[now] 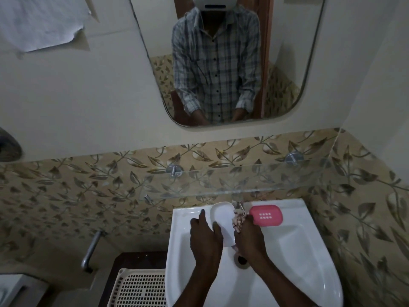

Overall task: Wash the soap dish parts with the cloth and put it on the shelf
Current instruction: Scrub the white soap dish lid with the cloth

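Over the white sink (287,251), my left hand (204,235) grips the white soap dish part (222,220) by its left edge, thumb on its face. My right hand (249,238) holds a pink-and-white patterned cloth (238,221) against the right side of that white part, just below the tap (238,201). The pink soap dish part (265,214), with a grid of small holes, lies flat on the sink's back ledge to the right of the tap. The glass shelf (232,180) runs along the tiled wall above the sink.
The drain (241,260) sits below my hands. A cream perforated basket (141,289) stands on a dark stand left of the sink. A metal pipe (91,251) juts from the wall at left. A mirror (221,63) hangs above, showing a person in a checked shirt.
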{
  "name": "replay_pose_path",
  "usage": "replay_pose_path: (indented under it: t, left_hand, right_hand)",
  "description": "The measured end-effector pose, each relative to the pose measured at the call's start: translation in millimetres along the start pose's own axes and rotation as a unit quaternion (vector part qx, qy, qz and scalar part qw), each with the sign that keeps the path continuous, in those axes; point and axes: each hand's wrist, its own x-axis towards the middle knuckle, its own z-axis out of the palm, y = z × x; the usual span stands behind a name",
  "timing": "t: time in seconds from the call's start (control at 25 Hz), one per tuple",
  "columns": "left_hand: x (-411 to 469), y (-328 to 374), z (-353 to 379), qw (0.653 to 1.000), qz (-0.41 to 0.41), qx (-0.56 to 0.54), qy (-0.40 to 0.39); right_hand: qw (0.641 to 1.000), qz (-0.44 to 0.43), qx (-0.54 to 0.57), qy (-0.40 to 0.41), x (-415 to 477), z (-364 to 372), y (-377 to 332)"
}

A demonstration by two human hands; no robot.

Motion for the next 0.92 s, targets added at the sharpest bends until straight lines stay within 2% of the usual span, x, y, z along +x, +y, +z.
replay_pose_path:
  t: [0.08, 0.2, 0.32, 0.4, 0.52, 0.56, 0.72, 0.84, 0.92]
  left_hand:
    - [9, 3, -5, 0.999, 0.004, -0.040, -0.004]
    - [11, 6, -10, 0.987, -0.089, -0.135, -0.013]
    - [10, -9, 0, 0.973, -0.142, -0.175, -0.044]
    - [12, -12, 5, 0.974, -0.122, -0.160, -0.103]
    - [12, -7, -2, 0.967, -0.057, -0.140, -0.204]
    - [12, -7, -4, 0.966, -0.045, -0.134, -0.216]
    - [20, -16, 1, 0.985, -0.022, -0.080, -0.153]
    - [26, -29, 2, 0.991, -0.039, -0.046, -0.120]
    - [30, -43, -3, 0.994, -0.039, -0.043, -0.092]
  right_hand:
    - [0.999, -0.037, -0.007, 0.013, -1, -11, -5]
    - [0.980, 0.016, 0.198, 0.025, -17, -18, -15]
    - [0.927, 0.055, 0.366, -0.068, -40, -15, -21]
    - [0.904, 0.065, 0.401, -0.134, -48, -14, -21]
    - [0.898, 0.052, 0.385, -0.205, -34, -19, -17]
    - [0.889, 0.051, 0.399, -0.220, -26, -19, -16]
    - [0.852, 0.098, 0.469, -0.212, -15, -17, -13]
    - [0.812, 0.112, 0.509, -0.261, -18, -25, -4]
    - [0.794, 0.126, 0.535, -0.261, -14, -30, 2]
